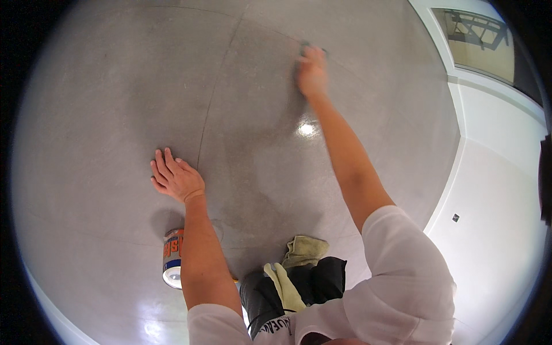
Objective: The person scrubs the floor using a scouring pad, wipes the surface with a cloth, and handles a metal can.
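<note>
A grey polished concrete floor fills most of the frame, crossed by thin joint lines and a bright light reflection near the centre. The whole upper left and left of the frame is bare floor. Along the right edge runs a white wall with its baseboard, and a window sits at the upper right.

The right hand, at the upper centre of the frame with the arm stretched out, presses down on a small dark pad, only a bit of which shows past the fingertips; the grip on it is blurred, so I cannot tell how tightly it is clenched. The left hand, at centre left, lies flat on the floor with fingers spread, holding nothing, well apart from the pad.

Just below the left forearm, at lower left, a tin can lies on its side. At bottom centre an olive-green cloth lies beside the person's dark-clad knees.
</note>
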Available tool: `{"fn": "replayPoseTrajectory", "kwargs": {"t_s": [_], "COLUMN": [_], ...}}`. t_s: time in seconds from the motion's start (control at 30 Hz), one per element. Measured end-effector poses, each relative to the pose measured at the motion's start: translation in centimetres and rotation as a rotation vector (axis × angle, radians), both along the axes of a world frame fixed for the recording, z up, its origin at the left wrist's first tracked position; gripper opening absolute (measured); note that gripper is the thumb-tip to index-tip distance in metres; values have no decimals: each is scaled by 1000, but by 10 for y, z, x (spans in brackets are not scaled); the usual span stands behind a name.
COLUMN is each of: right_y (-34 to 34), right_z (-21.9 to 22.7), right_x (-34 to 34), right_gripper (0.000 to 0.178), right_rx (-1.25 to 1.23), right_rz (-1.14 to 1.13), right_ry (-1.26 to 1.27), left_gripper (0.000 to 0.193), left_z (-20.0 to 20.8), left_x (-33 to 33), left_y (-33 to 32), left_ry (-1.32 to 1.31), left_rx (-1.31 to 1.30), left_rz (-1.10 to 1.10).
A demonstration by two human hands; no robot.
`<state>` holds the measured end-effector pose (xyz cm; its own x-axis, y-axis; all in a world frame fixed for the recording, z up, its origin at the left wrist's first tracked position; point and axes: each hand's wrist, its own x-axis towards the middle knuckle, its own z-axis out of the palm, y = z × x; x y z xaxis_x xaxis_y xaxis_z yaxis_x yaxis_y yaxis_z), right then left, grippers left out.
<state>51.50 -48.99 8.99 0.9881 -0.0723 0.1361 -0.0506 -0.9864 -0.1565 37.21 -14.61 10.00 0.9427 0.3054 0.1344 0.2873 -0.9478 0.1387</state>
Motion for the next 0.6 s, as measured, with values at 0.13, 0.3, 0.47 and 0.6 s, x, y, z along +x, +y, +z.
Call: {"fn": "replayPoseTrajectory", "kwargs": {"t_s": [0.13,0.3,0.47,0.6], "right_y": [-73,30,113,-12], "right_z": [14,-2,7,1], "right_x": [-26,64,61,-50], "right_gripper": [33,27,30,32], "right_rx": [-296,-324,163,229], "right_rz": [-382,-125,402,183], "right_ry": [185,-89,-245,-200], "left_gripper": [33,33,33,32], "left_z": [0,3,1,-1], "left_x": [-1,3,3,1], "left_y": [-5,-11,-4,-2], "left_ry": [24,21,40,-8], "left_rx": [8,13,24,46], "left_rz": [10,-18,-2,1]}}
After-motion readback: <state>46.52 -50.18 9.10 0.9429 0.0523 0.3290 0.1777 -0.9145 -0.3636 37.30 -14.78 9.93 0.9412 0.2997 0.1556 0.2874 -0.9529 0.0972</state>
